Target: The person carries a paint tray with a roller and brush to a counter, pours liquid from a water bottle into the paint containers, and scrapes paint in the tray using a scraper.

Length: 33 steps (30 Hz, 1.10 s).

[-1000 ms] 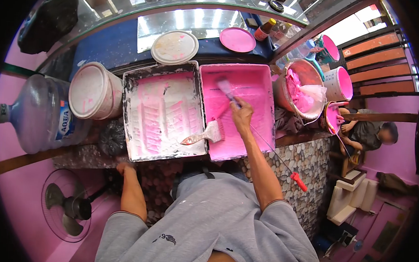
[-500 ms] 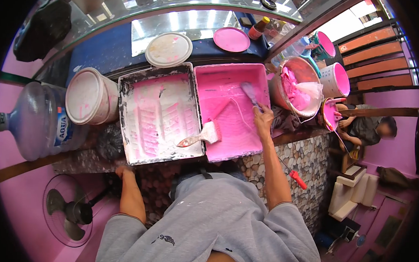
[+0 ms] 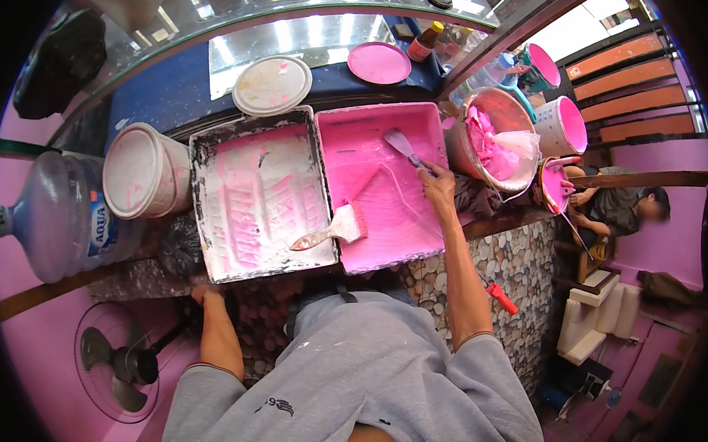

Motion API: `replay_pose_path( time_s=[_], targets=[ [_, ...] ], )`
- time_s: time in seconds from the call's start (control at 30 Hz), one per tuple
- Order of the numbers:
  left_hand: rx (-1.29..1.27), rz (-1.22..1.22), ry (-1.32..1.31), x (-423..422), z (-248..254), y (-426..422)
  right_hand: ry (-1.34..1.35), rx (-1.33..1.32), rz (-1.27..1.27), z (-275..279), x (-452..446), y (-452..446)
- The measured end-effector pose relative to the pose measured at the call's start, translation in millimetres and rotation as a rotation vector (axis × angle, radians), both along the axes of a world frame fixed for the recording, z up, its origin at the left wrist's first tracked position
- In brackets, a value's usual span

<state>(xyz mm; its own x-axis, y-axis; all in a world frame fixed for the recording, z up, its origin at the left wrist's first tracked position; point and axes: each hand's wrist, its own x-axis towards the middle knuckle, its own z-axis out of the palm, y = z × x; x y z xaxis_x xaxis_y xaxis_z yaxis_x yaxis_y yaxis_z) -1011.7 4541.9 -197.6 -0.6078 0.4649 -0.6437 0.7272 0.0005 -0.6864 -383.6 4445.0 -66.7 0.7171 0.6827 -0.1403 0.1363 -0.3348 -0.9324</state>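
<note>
My right hand (image 3: 439, 185) is closed around the handle of a putty knife (image 3: 403, 145). Its flat blade points up and left over the pink paint tray (image 3: 415, 246), whose floor is coated in wet pink paint. A paintbrush (image 3: 334, 228) with pink bristles and a whitish handle lies across the inner edges of the two trays. Left of the pink tray is a white paint tray (image 3: 257, 190) with pink smears and black-stained edges. My left hand (image 3: 207, 295) is low at the counter's front edge, below the white tray's corner; its fingers are mostly hidden.
A lidded white bucket (image 3: 141, 171) and a large water bottle (image 3: 54, 218) stand at left. On the right are a bucket (image 3: 462, 147) holding pink-stained plastic and several paint pails. A red-handled roller (image 3: 503, 299) hangs by the counter. Another person (image 3: 623, 211) sits at far right.
The putty knife in my right hand has shifted slightly and its blade now shows more clearly. The whole view has moved a little; my left hand stays by the counter edge.
</note>
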Motion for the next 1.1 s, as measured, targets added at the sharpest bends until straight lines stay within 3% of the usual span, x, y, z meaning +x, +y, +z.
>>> replay_pose_path(
  time_s=[0.2,0.3,0.4,0.47,0.6,0.67,0.7,0.77,0.9,1.1],
  targets=[
    [0.099,-0.063,-0.020,5.4,11.1,-4.3,-0.238,0.016,-0.105,-8.8,3.1,11.0],
    [0.150,-0.093,-0.038,8.7,17.9,-5.2,-0.089,-0.024,0.122,1.8,-2.9,8.7],
    [0.117,-0.018,-0.033,9.2,16.9,-3.6,-0.143,-0.064,-0.157,0.1,-8.6,11.0],
    [0.186,0.187,0.037,-9.7,-9.3,-1.6,-0.074,-0.054,-0.042,6.5,-10.9,11.1],
    [0.197,0.128,-0.017,-2.7,5.0,-5.5,-0.058,-0.051,0.148,23.1,-16.7,6.7],
    [0.159,0.081,-0.028,10.6,21.1,-5.8,-0.430,-0.034,0.017,48.5,-24.6,1.5],
    [0.156,0.086,-0.027,12.7,24.0,-5.7,-0.430,-0.035,0.023,46.6,-22.0,-0.1],
    [0.140,0.050,-0.026,15.4,26.3,-5.5,-0.851,-0.139,0.057,46.2,-12.2,-3.5],
    [0.126,-0.026,-0.017,0.2,6.8,-9.2,-1.041,-0.254,0.122,66.3,-6.1,6.8],
    [0.300,0.310,0.015,-6.6,-6.6,-0.4,-1.184,-0.359,0.368,103.9,27.6,63.6]
  ],
)
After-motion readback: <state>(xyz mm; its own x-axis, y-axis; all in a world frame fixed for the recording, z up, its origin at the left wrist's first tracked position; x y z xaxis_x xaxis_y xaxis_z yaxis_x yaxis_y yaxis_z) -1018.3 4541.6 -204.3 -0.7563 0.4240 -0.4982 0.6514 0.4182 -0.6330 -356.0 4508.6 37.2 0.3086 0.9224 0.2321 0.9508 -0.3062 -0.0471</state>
